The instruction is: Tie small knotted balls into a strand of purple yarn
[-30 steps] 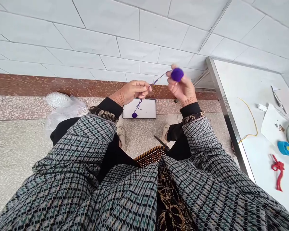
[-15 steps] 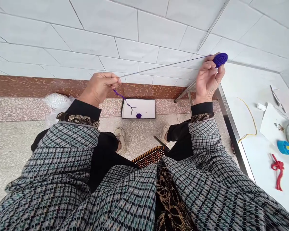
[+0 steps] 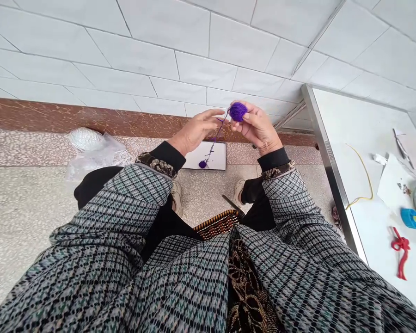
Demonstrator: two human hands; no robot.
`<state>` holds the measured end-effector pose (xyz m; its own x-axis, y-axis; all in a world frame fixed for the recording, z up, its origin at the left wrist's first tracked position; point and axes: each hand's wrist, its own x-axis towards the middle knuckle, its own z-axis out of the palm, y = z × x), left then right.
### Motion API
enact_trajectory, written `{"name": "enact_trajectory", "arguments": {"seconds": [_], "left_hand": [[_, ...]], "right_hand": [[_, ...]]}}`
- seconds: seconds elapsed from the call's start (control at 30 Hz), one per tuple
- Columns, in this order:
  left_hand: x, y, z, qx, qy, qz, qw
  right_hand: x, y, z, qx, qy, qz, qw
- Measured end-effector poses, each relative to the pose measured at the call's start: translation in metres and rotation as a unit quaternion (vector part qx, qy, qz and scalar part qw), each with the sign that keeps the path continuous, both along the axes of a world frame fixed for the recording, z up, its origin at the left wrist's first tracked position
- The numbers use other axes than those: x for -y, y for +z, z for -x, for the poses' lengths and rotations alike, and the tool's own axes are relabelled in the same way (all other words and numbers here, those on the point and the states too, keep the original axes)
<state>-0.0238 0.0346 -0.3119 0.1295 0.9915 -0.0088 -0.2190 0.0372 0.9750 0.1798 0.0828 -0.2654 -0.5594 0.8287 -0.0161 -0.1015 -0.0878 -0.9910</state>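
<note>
Notably, the right hand (image 3: 257, 127) grasped the purple ball (image 3: 238, 112); its strand (image 3: 212, 148) sloped down leftward, beside the left hand (image 3: 196, 131) (unclenched).

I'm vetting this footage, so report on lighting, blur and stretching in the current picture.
Head view: light looks soft and even on the wall, without harsh glare; head view: the yarn ball in the right hand is sharp enough to show strands; head view: the sleeves and table look stretched toward the edges.
</note>
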Motion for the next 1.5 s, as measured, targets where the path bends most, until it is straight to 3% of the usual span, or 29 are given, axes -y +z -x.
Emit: {"name": "enact_trajectory", "arguments": {"seconds": [0.17, 0.27, 0.37, 0.47, 0.57, 0.63, 0.7, 0.77, 0.83, 0.9, 0.97, 1.03, 1.13, 1.2, 1.3, 1.37, 1.5], "left_hand": [[0.001, -0.002, -0.008, 0.068, 0.002, 0.054, 0.996], [0.002, 0.002, -0.002, 0.017, 0.037, 0.043, 0.998], [0.004, 0.005, 0.002, -0.049, 0.034, 0.031, 0.998], [0.008, 0.007, 0.003, -0.09, -0.013, 0.025, 0.996], [0.012, 0.011, 0.002, -0.137, -0.11, 0.0, 0.984], [0.014, 0.016, 0.002, -0.167, -0.175, -0.03, 0.97], [0.016, 0.021, 0.003, -0.187, -0.202, -0.06, 0.96], [0.015, 0.025, 0.005, -0.197, -0.184, -0.077, 0.96], [0.012, 0.025, 0.009, -0.196, -0.14, -0.073, 0.968], [0.008, 0.022, 0.013, -0.178, -0.099, -0.048, 0.978], [0.005, 0.018, 0.016, -0.141, -0.079, -0.017, 0.987], [0.006, 0.017, 0.017, -0.098, -0.087, 0.004, 0.991], [0.01, 0.018, 0.012, -0.042, -0.118, 0.02, 0.992], [0.014, 0.019, 0.007, -0.028, -0.141, 0.031, 0.989], [0.017, 0.02, 0.0, -0.025, -0.16, 0.046, 0.986], [0.016, 0.019, -0.004, -0.002, -0.135, 0.057, 0.989], [0.011, 0.013, -0.008, 0.085, -0.019, 0.088, 0.992]], "right_hand": [[-0.007, -0.005, -0.006, -0.007, -0.022, -0.023, 0.999], [-0.011, -0.007, -0.011, -0.045, -0.044, -0.015, 0.998], [-0.017, -0.009, -0.013, -0.052, -0.104, 0.007, 0.993], [-0.027, -0.017, -0.013, -0.044, -0.16, 0.002, 0.986], [-0.039, -0.032, -0.011, -0.03, -0.164, -0.021, 0.986], [-0.041, -0.041, -0.008, 0.009, -0.156, -0.032, 0.987], [-0.037, -0.047, -0.004, 0.091, -0.154, -0.06, 0.982], [-0.028, -0.046, -0.001, 0.199, -0.109, -0.1, 0.969], [-0.018, -0.041, -0.002, 0.257, 0.03, -0.102, 0.961], [-0.012, -0.034, -0.006, 0.216, 0.197, -0.059, 0.954], [-0.011, -0.027, -0.012, 0.112, 0.267, -0.014, 0.957], [-0.013, -0.023, -0.017, 0.005, 0.215, -0.002, 0.977], [-0.019, -0.02, -0.015, -0.093, 0.044, -0.028, 0.994], [-0.021, -0.021, -0.01, -0.095, -0.052, -0.039, 0.993], [-0.022, -0.021, -0.004, -0.069, -0.133, -0.024, 0.988], [-0.023, -0.02, -0.004, -0.084, -0.159, -0.01, 0.984], [-0.025, -0.013, -0.014, -0.138, -0.183, -0.002, 0.973]]}}
